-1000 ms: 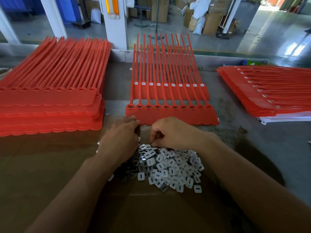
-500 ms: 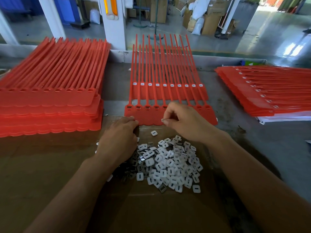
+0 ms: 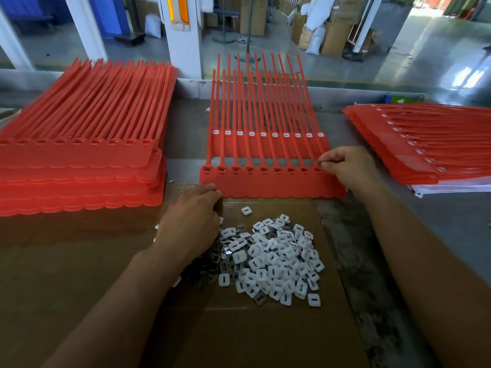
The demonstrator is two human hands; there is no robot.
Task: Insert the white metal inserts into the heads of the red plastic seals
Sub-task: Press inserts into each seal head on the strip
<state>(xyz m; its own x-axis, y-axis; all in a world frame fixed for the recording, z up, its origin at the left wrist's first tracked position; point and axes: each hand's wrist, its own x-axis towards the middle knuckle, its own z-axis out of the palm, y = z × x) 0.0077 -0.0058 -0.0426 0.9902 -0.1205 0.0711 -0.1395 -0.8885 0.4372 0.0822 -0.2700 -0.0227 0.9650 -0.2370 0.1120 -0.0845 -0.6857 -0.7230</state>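
The cardboard sheet (image 3: 79,261) lies nearest. Beyond it are three lots of red seals: a left stack (image 3: 79,155), a right stack (image 3: 425,144) and two strips in the middle. The back strip (image 3: 268,151) shows ten fitted white inserts; the front strip (image 3: 265,185) shows nine dark sockets. The insert pile (image 3: 276,261) is too many to count, with one stray insert (image 3: 246,210) beside it. The right hand (image 3: 345,166) pinches a small dark piece at the front strip's right-end head. The left hand (image 3: 191,221) lies knuckles up at the strip's left corner, fingers curled under, its grip hidden.
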